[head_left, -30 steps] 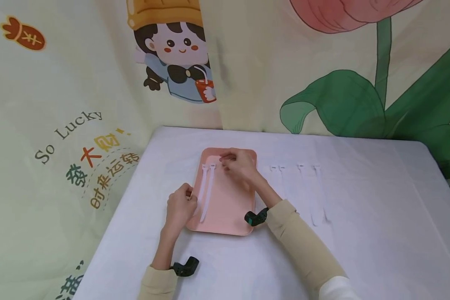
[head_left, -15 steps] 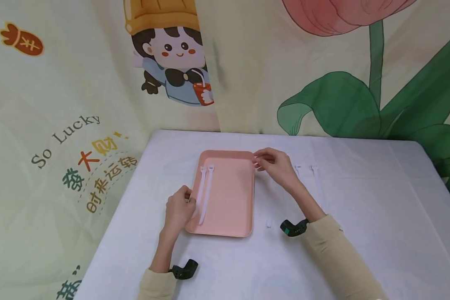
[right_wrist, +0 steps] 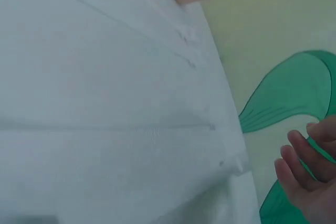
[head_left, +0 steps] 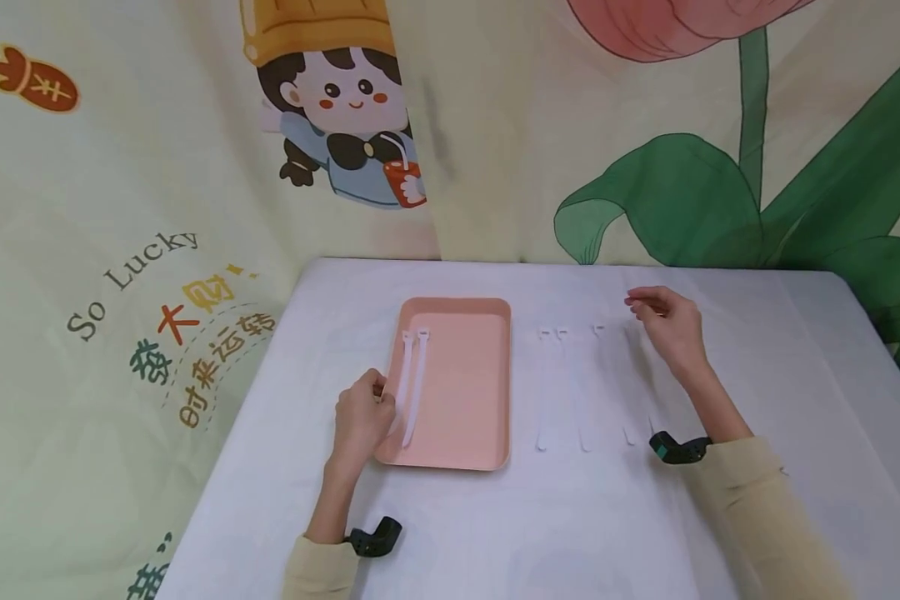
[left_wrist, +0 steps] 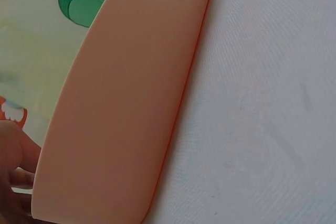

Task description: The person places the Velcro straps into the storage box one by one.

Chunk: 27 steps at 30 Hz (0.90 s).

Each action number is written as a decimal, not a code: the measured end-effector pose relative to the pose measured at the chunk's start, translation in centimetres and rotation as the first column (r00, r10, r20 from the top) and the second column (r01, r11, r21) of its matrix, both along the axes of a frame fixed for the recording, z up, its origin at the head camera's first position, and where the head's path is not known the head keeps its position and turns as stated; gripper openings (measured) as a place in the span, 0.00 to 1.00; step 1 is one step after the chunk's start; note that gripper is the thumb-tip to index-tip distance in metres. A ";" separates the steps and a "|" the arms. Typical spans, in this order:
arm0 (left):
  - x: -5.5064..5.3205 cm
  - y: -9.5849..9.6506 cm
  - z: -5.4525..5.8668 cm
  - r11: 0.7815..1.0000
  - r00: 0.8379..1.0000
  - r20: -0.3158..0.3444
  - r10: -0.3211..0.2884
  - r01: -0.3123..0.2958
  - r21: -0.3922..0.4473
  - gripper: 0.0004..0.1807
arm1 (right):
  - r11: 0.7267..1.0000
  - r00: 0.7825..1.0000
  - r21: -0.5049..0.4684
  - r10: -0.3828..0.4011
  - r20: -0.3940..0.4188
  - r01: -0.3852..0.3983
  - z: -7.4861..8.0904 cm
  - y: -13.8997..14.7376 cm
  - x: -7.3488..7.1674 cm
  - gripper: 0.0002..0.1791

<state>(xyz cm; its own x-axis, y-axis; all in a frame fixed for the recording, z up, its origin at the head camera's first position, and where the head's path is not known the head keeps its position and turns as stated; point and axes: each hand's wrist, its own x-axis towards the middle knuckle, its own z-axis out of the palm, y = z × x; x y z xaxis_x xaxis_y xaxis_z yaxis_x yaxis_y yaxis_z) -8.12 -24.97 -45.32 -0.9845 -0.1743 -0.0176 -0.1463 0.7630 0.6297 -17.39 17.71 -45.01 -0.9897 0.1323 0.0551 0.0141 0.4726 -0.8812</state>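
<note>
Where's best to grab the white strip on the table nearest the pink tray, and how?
I'd pinch the white strip by its wider head at the far end, from above, tray side: it looks thin and flat elsewhere, and another strip's head sits close on its right.

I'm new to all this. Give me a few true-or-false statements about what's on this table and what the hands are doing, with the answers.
1. The person's left hand holds the left rim of the pink rectangular tray. True.
2. Two thin white straps with small square heads lie in the tray. True.
3. The right hand is inside the tray. False: it is to the right of the tray, apart from it.
4. Every white strap is in the tray. False: other thin white straps lie on the white cloth to its right.
5. Each wrist wears a small black device. True.
</note>
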 end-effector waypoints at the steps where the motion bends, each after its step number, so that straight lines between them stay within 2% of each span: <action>1: 0.0 0.0 0.1 1.000 1.000 -0.007 0.004 -0.005 -0.005 0.09 | 1.000 1.000 0.007 -0.012 0.024 0.011 -0.2 0.5 -0.2 0.17; 4: 0.0 -0.1 0.3 1.000 1.000 -0.021 0.011 -0.011 -0.010 0.08 | 1.000 0.993 0.006 -0.009 0.121 0.009 -0.8 1.4 -0.7 0.20; 7: 0.0 -0.1 0.2 1.000 1.000 -0.012 0.005 -0.005 -0.011 0.07 | 1.000 0.973 -0.007 0.002 0.229 0.000 -1.6 1.7 -1.2 0.23; 11: 0.1 0.0 0.0 1.000 1.000 0.003 0.003 -0.003 -0.001 0.07 | 1.000 0.954 0.014 -0.012 0.299 0.008 -2.4 1.7 -1.4 0.25; 15: 0.0 0.0 -0.1 1.000 1.000 -0.006 0.006 -0.006 -0.006 0.07 | 0.999 0.953 0.050 -0.022 0.304 0.007 -3.0 1.9 -1.0 0.23; 19: -0.1 -0.1 -0.1 1.000 1.000 -0.003 -0.001 0.001 -0.008 0.07 | 0.998 0.965 0.068 -0.014 0.262 -0.004 -3.3 2.3 -0.4 0.20; 23: -0.2 0.0 -0.1 1.000 1.000 -0.015 -0.005 0.005 -0.002 0.08 | 0.999 0.979 0.051 -0.010 0.205 0.000 -3.2 2.7 0.0 0.18; 27: 0.0 0.0 -0.1 1.000 1.000 -0.011 0.010 -0.010 -0.002 0.07 | 1.000 0.982 0.029 -0.007 0.187 0.002 -2.8 3.0 0.0 0.17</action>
<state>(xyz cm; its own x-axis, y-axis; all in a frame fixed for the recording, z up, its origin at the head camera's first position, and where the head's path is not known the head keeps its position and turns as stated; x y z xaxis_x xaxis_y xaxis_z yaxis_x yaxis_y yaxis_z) -8.17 -25.01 -45.42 -0.9829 -0.1842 -0.0064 -0.1471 0.7630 0.6295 -17.38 20.67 -47.81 -0.9823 0.1379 -0.1267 0.1793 0.4967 -0.8492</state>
